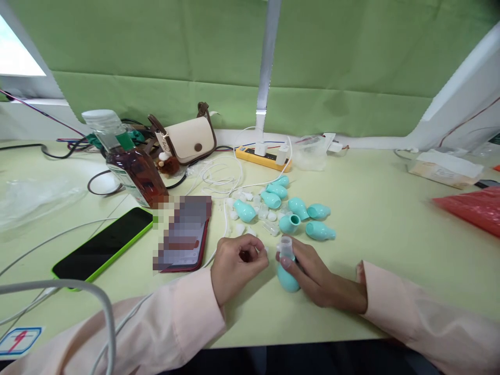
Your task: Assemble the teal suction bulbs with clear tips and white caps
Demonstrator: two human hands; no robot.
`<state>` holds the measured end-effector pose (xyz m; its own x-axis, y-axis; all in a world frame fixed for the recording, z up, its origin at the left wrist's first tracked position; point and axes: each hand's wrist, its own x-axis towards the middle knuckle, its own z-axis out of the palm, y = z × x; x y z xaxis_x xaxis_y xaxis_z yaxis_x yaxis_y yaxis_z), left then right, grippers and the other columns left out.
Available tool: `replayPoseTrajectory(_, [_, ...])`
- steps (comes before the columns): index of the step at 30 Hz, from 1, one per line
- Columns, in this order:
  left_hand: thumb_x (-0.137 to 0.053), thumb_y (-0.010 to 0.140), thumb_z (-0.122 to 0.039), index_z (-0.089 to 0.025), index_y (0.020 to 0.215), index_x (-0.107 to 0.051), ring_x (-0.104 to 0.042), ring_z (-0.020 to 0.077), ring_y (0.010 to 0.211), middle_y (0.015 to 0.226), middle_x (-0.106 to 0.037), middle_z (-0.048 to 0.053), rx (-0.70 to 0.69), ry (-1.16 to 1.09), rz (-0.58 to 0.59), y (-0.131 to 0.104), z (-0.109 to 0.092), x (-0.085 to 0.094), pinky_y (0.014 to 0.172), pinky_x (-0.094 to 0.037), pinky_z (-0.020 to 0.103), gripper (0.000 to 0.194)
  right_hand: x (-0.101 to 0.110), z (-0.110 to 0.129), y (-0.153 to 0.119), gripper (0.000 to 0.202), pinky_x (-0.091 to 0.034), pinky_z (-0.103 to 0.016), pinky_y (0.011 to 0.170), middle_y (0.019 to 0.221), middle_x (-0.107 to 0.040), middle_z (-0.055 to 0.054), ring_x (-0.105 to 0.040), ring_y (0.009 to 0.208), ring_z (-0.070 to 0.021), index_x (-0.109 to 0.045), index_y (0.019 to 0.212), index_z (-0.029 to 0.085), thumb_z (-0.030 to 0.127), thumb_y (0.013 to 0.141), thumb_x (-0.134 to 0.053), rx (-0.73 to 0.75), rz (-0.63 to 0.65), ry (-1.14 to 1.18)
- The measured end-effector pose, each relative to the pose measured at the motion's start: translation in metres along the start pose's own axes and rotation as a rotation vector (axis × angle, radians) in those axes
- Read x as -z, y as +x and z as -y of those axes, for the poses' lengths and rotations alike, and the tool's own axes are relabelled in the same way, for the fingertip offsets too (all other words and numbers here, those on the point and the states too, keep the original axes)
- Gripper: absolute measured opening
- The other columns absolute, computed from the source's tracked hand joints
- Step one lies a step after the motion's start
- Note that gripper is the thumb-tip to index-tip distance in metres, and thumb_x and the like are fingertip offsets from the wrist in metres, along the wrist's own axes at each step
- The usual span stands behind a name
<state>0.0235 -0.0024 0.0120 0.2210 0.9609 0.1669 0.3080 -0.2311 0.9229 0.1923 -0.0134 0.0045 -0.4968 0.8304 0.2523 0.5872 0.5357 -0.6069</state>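
Observation:
My right hand (308,268) is wrapped round a teal bulb-shaped piece (288,279), held upright with a clear, translucent neck at its top. Just left of it, my left hand (240,263) has thumb and forefinger pinched together on a small whitish piece (266,250), mostly hidden by the fingertips. The two hands are apart. Beyond them lie several loose teal pieces (320,230), some with round openings showing. Small clear and white parts (270,227) are scattered among the teal ones.
A phone in a red case (185,239) and a green-edged phone (105,245) lie at left. Behind them are a bottle (136,174) and a cream bag (191,140). White cables run near a yellow power strip (250,158). Red plastic (472,205) lies at right.

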Motion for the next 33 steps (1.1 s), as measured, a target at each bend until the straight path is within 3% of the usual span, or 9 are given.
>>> replayPoseTrajectory(3, [-0.053, 0.064, -0.015, -0.014, 0.06, -0.055, -0.042, 0.0068, 0.041, 0.044, -0.048, -0.004, -0.085, 0.122, -0.049, 0.005, 0.005, 0.003, 0.043, -0.035, 0.017, 0.005, 0.001, -0.003, 0.001, 0.021, -0.037, -0.028, 0.059, 0.071, -0.043, -0.001, -0.04, 0.064, -0.013, -0.037, 0.073, 0.019, 0.028, 0.087, -0.026, -0.045, -0.078, 0.046])
replayPoseTrajectory(8, [-0.045, 0.075, -0.019, -0.014, 0.07, -0.061, -0.049, 0.0111, 0.049, 0.054, -0.057, 0.002, -0.326, 0.657, 0.009, 0.015, 0.016, 0.006, 0.051, -0.038, 0.022, 0.017, 0.003, 0.0, 0.003, 0.018, -0.038, -0.028, 0.061, 0.072, -0.043, -0.001, -0.04, 0.066, -0.0128, -0.037, 0.072, 0.018, 0.027, 0.086, -0.03, 0.013, -0.008, 0.056])
replayPoseTrajectory(11, [-0.041, 0.077, -0.019, -0.013, 0.07, -0.061, -0.052, 0.0151, 0.054, 0.06, -0.059, 0.006, -0.35, 0.796, 0.041, 0.017, 0.022, 0.006, 0.051, -0.037, 0.024, 0.022, 0.005, 0.002, 0.003, 0.02, -0.037, -0.028, 0.061, 0.07, -0.042, -0.001, -0.039, 0.064, -0.0123, -0.037, 0.071, 0.018, 0.028, 0.087, -0.028, -0.013, 0.014, 0.045])
replayPoseTrajectory(17, [-0.037, 0.08, -0.016, -0.013, 0.071, -0.06, -0.054, 0.0178, 0.056, 0.062, -0.061, 0.009, -0.346, 0.812, 0.071, 0.017, 0.026, 0.003, 0.05, -0.035, 0.026, 0.024, 0.005, 0.001, 0.002, 0.024, -0.035, -0.026, 0.056, 0.064, -0.046, 0.0, -0.041, 0.059, -0.0115, -0.044, 0.074, 0.016, 0.033, 0.085, -0.032, -0.04, 0.069, 0.007])
replayPoseTrajectory(21, [-0.037, 0.077, -0.017, -0.014, 0.092, -0.052, -0.05, 0.0135, 0.053, 0.062, -0.057, 0.004, -0.38, 0.631, 0.05, 0.009, 0.018, 0.007, 0.053, -0.037, 0.024, 0.021, 0.001, 0.001, 0.002, 0.022, -0.033, -0.024, 0.051, 0.057, -0.043, 0.001, -0.038, 0.054, -0.0103, -0.045, 0.066, 0.017, 0.035, 0.077, -0.047, 0.101, -0.099, -0.01])
replayPoseTrajectory(23, [-0.043, 0.07, -0.019, -0.013, 0.096, -0.045, -0.047, 0.012, 0.05, 0.057, -0.052, 0.0, -0.444, 0.383, 0.137, 0.002, 0.011, 0.009, 0.051, -0.037, 0.022, 0.028, -0.002, 0.002, 0.001, 0.019, -0.032, -0.023, 0.049, 0.056, -0.043, 0.001, -0.039, 0.053, -0.0098, -0.048, 0.063, 0.016, 0.033, 0.071, -0.054, 0.171, -0.17, -0.006])
replayPoseTrajectory(26, [-0.049, 0.063, -0.028, -0.017, 0.08, -0.044, -0.044, 0.0108, 0.048, 0.057, -0.049, -0.001, -0.486, 0.256, 0.242, -0.006, 0.005, 0.008, 0.047, -0.035, 0.021, 0.02, -0.007, 0.001, 0.0, 0.017, -0.03, -0.023, 0.047, 0.057, -0.044, 0.0, -0.041, 0.052, -0.0096, -0.053, 0.059, 0.016, 0.032, 0.064, -0.059, 0.213, -0.191, -0.049])
replayPoseTrajectory(30, [-0.05, 0.067, -0.046, -0.017, 0.06, -0.044, -0.041, 0.0107, 0.045, 0.05, -0.046, -0.002, -0.537, 0.457, 0.343, -0.005, 0.008, 0.001, 0.043, -0.029, 0.022, 0.03, -0.014, -0.004, -0.002, 0.015, -0.031, -0.026, 0.051, 0.06, -0.045, -0.001, -0.041, 0.054, -0.0113, -0.055, 0.057, 0.017, 0.032, 0.061, -0.054, 0.285, -0.219, -0.153])
replayPoseTrajectory(33, [-0.04, 0.076, -0.044, -0.017, 0.055, -0.042, -0.038, 0.0101, 0.044, 0.049, -0.042, -0.002, -0.557, 0.554, 0.405, -0.003, 0.013, -0.003, 0.042, -0.023, 0.022, 0.035, -0.014, -0.004, 0.0, 0.015, -0.03, -0.024, 0.05, 0.06, -0.044, -0.002, -0.04, 0.055, -0.0107, -0.05, 0.053, 0.016, 0.028, 0.063, -0.051, 0.327, -0.2, -0.148])
